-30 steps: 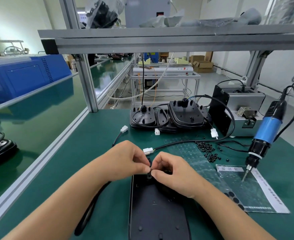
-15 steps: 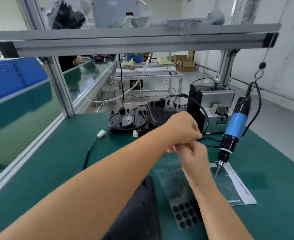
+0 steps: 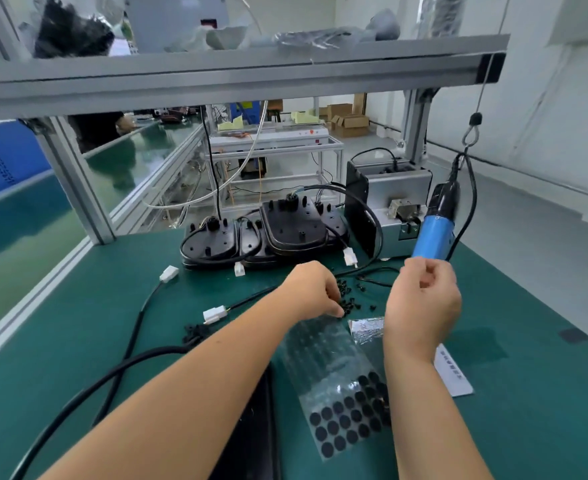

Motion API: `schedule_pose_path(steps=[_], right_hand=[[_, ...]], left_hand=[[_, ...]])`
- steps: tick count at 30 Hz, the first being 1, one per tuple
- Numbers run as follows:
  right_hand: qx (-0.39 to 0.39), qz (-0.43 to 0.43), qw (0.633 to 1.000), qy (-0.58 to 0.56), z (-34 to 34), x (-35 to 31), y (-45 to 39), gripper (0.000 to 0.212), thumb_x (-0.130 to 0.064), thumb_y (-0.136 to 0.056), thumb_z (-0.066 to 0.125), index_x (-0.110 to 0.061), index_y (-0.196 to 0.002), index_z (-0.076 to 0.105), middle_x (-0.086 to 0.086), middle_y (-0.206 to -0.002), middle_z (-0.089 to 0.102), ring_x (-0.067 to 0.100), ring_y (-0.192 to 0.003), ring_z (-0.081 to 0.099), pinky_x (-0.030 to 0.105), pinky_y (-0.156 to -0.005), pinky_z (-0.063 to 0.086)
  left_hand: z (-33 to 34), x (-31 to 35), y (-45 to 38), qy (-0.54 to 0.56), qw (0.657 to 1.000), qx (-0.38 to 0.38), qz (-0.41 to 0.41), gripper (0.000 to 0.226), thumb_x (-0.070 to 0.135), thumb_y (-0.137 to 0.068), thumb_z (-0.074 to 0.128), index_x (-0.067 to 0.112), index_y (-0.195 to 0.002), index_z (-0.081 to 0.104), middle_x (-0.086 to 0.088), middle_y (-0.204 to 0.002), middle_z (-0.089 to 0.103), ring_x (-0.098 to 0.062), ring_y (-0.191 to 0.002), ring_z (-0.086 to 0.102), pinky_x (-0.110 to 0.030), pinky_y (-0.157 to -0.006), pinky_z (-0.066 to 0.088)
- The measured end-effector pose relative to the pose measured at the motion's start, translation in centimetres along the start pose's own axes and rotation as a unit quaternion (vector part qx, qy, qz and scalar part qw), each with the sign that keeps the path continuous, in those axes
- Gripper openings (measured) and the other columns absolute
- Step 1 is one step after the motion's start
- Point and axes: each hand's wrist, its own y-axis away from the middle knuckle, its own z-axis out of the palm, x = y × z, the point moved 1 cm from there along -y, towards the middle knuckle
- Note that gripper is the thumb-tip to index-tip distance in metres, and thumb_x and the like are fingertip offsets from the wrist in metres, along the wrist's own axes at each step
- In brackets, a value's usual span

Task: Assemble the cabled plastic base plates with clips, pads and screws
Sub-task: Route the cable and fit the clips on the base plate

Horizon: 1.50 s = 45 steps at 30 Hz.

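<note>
Far to the left of my hands I see a white connector [image 3: 169, 273] lying on the green table [image 3: 60, 323], its black cable [image 3: 126, 348] looping down toward my left forearm. Closer in, a second white connector [image 3: 214, 314] sits just left of my left wrist, with a small cluster of black clips [image 3: 193, 332] beside it. Beyond both hands, at the back of the table, finished base plates [image 3: 268, 233] are stacked with their cables wound around them.

My left hand [image 3: 315, 289] reaches forward, fingers curled downward with the tips in the loose pile of black screws [image 3: 349, 303]; I cannot tell whether it has one pinched. Under my left forearm, the black base plate [image 3: 251, 427] I am working on lies mostly covered. Between my forearms lies a clear sheet of round black pads [image 3: 341, 424].

My right hand [image 3: 422, 303] is raised off the table, fingers curled inward, just below the blue body of the hanging electric screwdriver [image 3: 434, 233]; I cannot tell whether the fingers hold anything. Behind the screwdriver stands a grey metal screw feeder [image 3: 396, 188].
</note>
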Motion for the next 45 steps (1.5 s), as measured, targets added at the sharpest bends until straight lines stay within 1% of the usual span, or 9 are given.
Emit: schedule_pose_path(steps=[3, 7, 15, 20, 24, 29, 32, 35, 45], right_hand=[[0.031, 0.003, 0.999, 0.031, -0.4, 0.3, -0.7, 0.008, -0.020, -0.089, 0.048, -0.020, -0.089, 0.056, -0.003, -0.095, 0.053, 0.022, -0.087, 0.053, 0.029, -0.067, 0.033], [0.018, 0.034, 0.998, 0.053, -0.5, 1.3, -1.5, 0.031, -0.022, -0.090, 0.054, -0.013, -0.119, 0.053, 0.007, -0.119, 0.053, 0.026, -0.108, 0.049, 0.036, -0.085, 0.041], [-0.096, 0.094, 0.991, 0.002, 0.3, 2.2, -2.2, 0.043, -0.043, -0.089, 0.056, -0.015, -0.122, 0.052, 0.002, -0.091, 0.067, 0.021, -0.084, 0.067, 0.043, -0.081, 0.054], [-0.143, 0.181, 0.963, -0.143, 0.6, 2.2, -2.8, 0.034, -0.026, -0.090, 0.062, -0.007, -0.117, 0.050, 0.002, -0.083, 0.064, 0.006, -0.058, 0.064, 0.023, -0.059, 0.055], [-0.196, 0.213, 0.910, -0.298, 1.0, 0.4, -1.9, 0.008, -0.009, -0.095, 0.055, -0.003, -0.099, 0.054, 0.012, -0.089, 0.061, 0.009, -0.061, 0.064, 0.023, -0.060, 0.054], [-0.309, 0.223, 0.797, -0.469, 0.9, -1.7, -0.1, 0.011, -0.010, -0.100, 0.043, -0.012, -0.107, 0.051, 0.013, -0.100, 0.063, 0.016, -0.080, 0.066, 0.035, -0.082, 0.054], [-0.367, 0.240, 0.737, -0.515, 0.8, -2.7, 1.3, 0.019, -0.010, -0.092, 0.047, -0.017, -0.107, 0.056, 0.014, -0.104, 0.067, 0.021, -0.096, 0.068, 0.042, -0.089, 0.052], [-0.398, 0.243, 0.713, -0.524, 0.8, -3.2, 2.8, 0.026, -0.009, -0.081, 0.057, -0.018, -0.105, 0.057, 0.015, -0.109, 0.067, 0.022, -0.098, 0.068, 0.041, -0.086, 0.052], [-0.377, 0.241, 0.677, -0.585, 0.5, -3.9, 4.0, 0.031, -0.017, -0.081, 0.060, -0.016, -0.111, 0.051, 0.008, -0.097, 0.064, 0.019, -0.084, 0.061, 0.038, -0.079, 0.052]], left_hand=[[0.8, 0.1, 0.0, -0.028, 0.999, 0.027, 0.015, 0.018, 0.019, -0.079, 0.077, 0.016, -0.097, 0.076, 0.010, -0.076, 0.059, -0.010, -0.074, 0.056, -0.022, -0.073, 0.047], [1.3, -0.1, 0.3, -0.023, 0.998, 0.048, 0.016, 0.013, 0.014, -0.083, 0.070, 0.015, -0.095, 0.077, 0.002, -0.093, 0.071, -0.014, -0.084, 0.063, -0.024, -0.081, 0.051], [1.6, 0.2, 0.5, 0.008, 0.999, 0.039, 0.000, 0.013, 0.021, -0.083, 0.073, 0.015, -0.093, 0.076, 0.001, -0.087, 0.068, -0.016, -0.084, 0.062, -0.026, -0.077, 0.051], [-0.1, 0.0, 1.7, 0.158, 0.981, 0.106, -0.029, 0.004, 0.020, -0.082, 0.072, 0.018, -0.081, 0.075, 0.011, -0.069, 0.063, -0.005, -0.069, 0.059, -0.015, -0.063, 0.047], [-2.0, -0.8, 4.7, 0.438, 0.889, 0.087, -0.104, 0.004, 0.009, -0.084, 0.069, 0.011, -0.082, 0.072, 0.002, -0.066, 0.071, -0.006, -0.057, 0.059, -0.015, -0.052, 0.047], [-1.9, -2.0, 10.0, 0.743, 0.652, 0.030, -0.147, 0.010, -0.004, -0.085, 0.061, -0.004, -0.093, 0.066, -0.010, -0.073, 0.070, -0.008, -0.055, 0.060, -0.013, -0.048, 0.048], [-1.2, -2.3, 12.2, 0.808, 0.565, 0.053, -0.158, 0.012, -0.004, -0.078, 0.062, -0.002, -0.089, 0.064, -0.013, -0.073, 0.069, -0.011, -0.055, 0.060, -0.014, -0.046, 0.048], [-0.9, -2.2, 13.3, 0.828, 0.530, 0.074, -0.166, 0.023, -0.001, -0.067, 0.064, -0.003, -0.090, 0.064, -0.014, -0.074, 0.070, -0.014, -0.057, 0.064, -0.017, -0.048, 0.051], [-1.2, -2.1, 13.5, 0.840, 0.502, 0.102, -0.179, 0.009, -0.003, -0.083, 0.059, -0.005, -0.090, 0.064, -0.014, -0.070, 0.068, -0.015, -0.062, 0.062, -0.017, -0.053, 0.053]])
